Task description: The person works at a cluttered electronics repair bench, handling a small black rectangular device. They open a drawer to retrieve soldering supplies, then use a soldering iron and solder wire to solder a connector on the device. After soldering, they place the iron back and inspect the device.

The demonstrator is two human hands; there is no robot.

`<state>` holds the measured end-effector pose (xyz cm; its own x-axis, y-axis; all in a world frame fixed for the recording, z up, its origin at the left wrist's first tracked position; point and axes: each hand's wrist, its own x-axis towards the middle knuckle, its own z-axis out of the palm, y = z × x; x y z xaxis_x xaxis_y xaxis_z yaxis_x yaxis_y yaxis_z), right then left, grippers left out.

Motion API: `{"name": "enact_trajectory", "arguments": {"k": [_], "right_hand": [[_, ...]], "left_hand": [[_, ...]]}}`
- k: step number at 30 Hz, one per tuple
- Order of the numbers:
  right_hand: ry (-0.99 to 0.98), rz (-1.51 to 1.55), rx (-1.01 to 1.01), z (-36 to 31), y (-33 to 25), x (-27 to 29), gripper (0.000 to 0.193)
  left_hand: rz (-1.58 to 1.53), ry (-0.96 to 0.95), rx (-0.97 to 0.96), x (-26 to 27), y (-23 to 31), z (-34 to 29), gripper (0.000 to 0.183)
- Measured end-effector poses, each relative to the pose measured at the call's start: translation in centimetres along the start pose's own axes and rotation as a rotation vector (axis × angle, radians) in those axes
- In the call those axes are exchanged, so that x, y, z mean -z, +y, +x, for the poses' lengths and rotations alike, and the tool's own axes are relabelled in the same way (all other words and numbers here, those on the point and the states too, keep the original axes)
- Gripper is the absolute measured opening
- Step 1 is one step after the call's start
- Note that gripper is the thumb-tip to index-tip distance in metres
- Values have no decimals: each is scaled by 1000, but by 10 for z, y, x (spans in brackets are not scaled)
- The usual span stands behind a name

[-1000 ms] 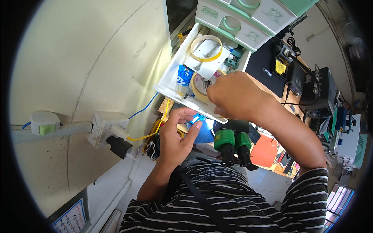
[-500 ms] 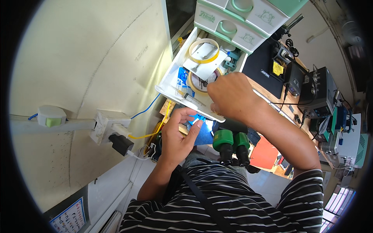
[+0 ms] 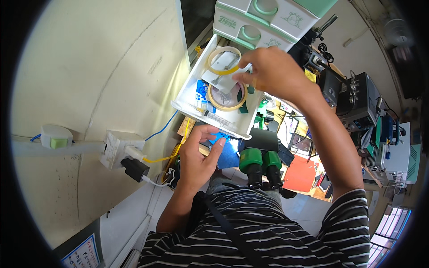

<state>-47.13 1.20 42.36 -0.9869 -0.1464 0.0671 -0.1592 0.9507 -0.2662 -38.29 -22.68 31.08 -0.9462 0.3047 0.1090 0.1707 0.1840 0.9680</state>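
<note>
The right hand (image 3: 280, 71) hangs over the pulled-out white drawer (image 3: 187, 88), half open, thumb and forefinger spread with a gap between the tips. These sit just beside the upper tape roll (image 3: 223, 72) and the white plate (image 3: 225, 84); whether they touch either, I cannot tell, and nothing shows in their grip. The left hand (image 3: 197, 154) is below the drawer's front edge, its fingers curled and thumb facing them, partly open. A small bright blue piece (image 3: 217, 136) shows at that gap, but whether it is pinched or lies behind is unclear.

The right hand's other fingers are out of sight behind its back, and the drawer front cuts off the view under it. The small contents at the drawer's rear are hard to make out.

Inside the drawer are two tape rolls, the lower one (image 3: 228, 107) nearer its front, one white plate, one blue packet (image 3: 201, 89) and one clear syringe-like tube (image 3: 217, 118). Two green-and-black eyepieces (image 3: 251, 160) stand right of the left hand.
</note>
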Motion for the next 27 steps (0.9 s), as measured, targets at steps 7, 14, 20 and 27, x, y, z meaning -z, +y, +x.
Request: {"name": "enact_trajectory", "arguments": {"k": [7,14,20,27], "right_hand": [[119,73,-100,1,13,60,27],[376,110,-86,-1,18,53,23],[631,-5,-56,8,4,86,30],[362,-401,-47,20,-9,94,50]], "left_hand": [[-88,-17,3,-6,1,-2,22],[-41,59,-122,-38,-5,31,26],[53,41,-169,-71,-13,116,53],[283,142,-309,-92,26,156,70]]}}
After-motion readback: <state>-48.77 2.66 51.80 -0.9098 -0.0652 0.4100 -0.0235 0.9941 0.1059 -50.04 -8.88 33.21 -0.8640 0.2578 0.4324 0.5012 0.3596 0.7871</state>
